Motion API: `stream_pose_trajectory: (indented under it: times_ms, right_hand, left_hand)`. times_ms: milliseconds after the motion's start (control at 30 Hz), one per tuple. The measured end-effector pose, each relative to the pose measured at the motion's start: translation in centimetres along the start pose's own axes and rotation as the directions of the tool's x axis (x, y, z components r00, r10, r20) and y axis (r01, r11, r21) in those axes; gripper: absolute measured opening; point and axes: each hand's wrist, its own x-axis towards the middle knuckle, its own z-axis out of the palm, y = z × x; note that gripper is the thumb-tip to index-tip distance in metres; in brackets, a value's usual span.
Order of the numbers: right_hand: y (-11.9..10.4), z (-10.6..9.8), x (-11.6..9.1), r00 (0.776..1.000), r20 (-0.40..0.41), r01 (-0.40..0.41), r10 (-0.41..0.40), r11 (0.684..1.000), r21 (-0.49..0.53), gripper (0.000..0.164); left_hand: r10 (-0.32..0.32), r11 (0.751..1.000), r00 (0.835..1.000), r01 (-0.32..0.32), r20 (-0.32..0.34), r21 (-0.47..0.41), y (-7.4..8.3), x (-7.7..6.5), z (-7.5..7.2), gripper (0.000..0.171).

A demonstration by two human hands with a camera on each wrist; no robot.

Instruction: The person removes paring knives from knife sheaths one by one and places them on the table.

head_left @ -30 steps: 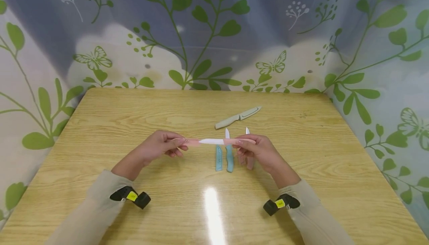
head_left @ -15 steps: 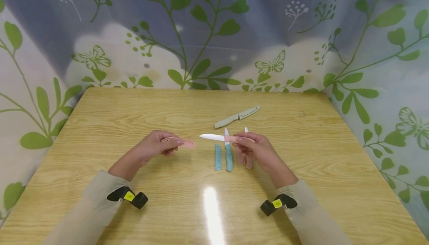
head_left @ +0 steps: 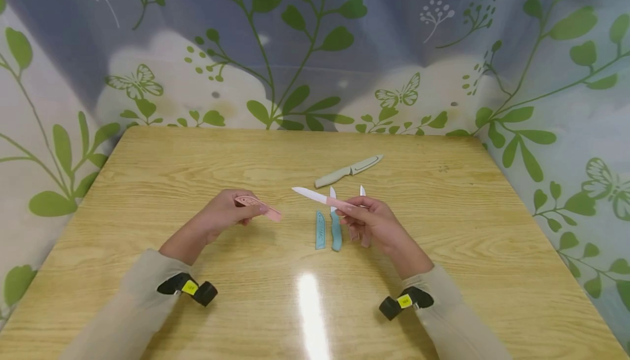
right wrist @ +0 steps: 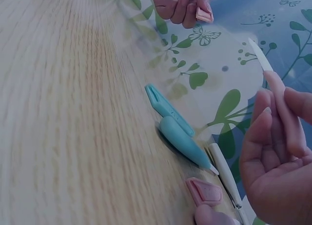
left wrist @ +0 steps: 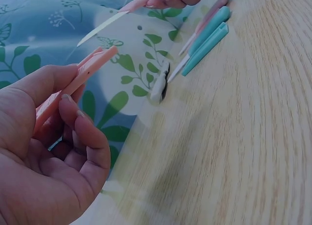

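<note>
My left hand [head_left: 231, 212] pinches a pink knife sheath [head_left: 273, 214] between thumb and fingers; its open end points right in the head view. My right hand [head_left: 376, 220] grips a knife by its pink handle [right wrist: 284, 112], and the bare white blade [head_left: 310, 194] points left and slightly up. Blade and sheath are apart, both held above the table. Below the right hand lie a blue knife [head_left: 337, 234], unsheathed, and its blue sheath [head_left: 320, 230]. Another pink knife [head_left: 362, 190] and a pink sheath [right wrist: 204, 192] lie beside them, partly hidden by the right hand in the head view.
Farther back on the wooden table [head_left: 221, 157] lies a beige knife [head_left: 349, 171] in its sheath, set at a slant. A curtain with green leaves [head_left: 305, 48] hangs behind the table and along both sides.
The pink sheath and the knife have moved from lined up, tip at the sheath, to apart. My left hand has drawn left, and the blade now tilts upward.
</note>
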Motion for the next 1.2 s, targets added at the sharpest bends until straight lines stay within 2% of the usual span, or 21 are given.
stream_pose_trajectory:
  times_ms: [200, 333, 567, 833, 1000, 1200]
  right_hand:
    - [-0.1, 0.4, 0.1, 0.999, -0.017, -0.035, 0.035, 0.999, 0.013, 0.008]
    - [-0.2, 0.5, 0.0, 0.999, -0.01, -0.04, 0.041, 0.999, 0.035, 0.016]
    - [0.0, 0.6, -0.1, 0.999, 0.006, -0.047, 0.047, 0.997, 0.054, 0.028]
    - [0.2, 0.7, 0.0, 0.999, -0.012, -0.046, 0.046, 0.999, 0.025, 0.017]
    - [0.3, 0.8, 0.0, 1.0, 0.02, -0.009, 0.008, 0.999, 0.047, 0.013]
    - [0.4, 1.0, 0.0, 0.999, 0.037, 0.016, -0.018, 0.999, 0.045, 0.015]
  left_hand:
    - [-0.015, 0.999, 1.0, 0.015, 0.01, -0.036, -0.1, 0.2, 0.0, 0.029]
    - [-0.015, 0.998, 1.0, 0.015, 0.012, -0.069, -0.3, 0.3, 0.0, 0.035]
    - [-0.023, 0.998, 1.0, 0.024, 0.017, -0.055, -0.6, 0.4, 0.0, 0.028]
    - [-0.048, 0.998, 0.999, 0.049, 0.022, -0.037, -0.8, 0.4, 0.0, 0.024]
    - [-0.061, 0.998, 0.997, 0.062, 0.039, -0.031, -0.9, 0.3, 0.1, 0.02]
    - [-0.025, 0.999, 0.997, 0.028, 0.077, -0.045, -1.0, 0.2, 0.0, 0.016]
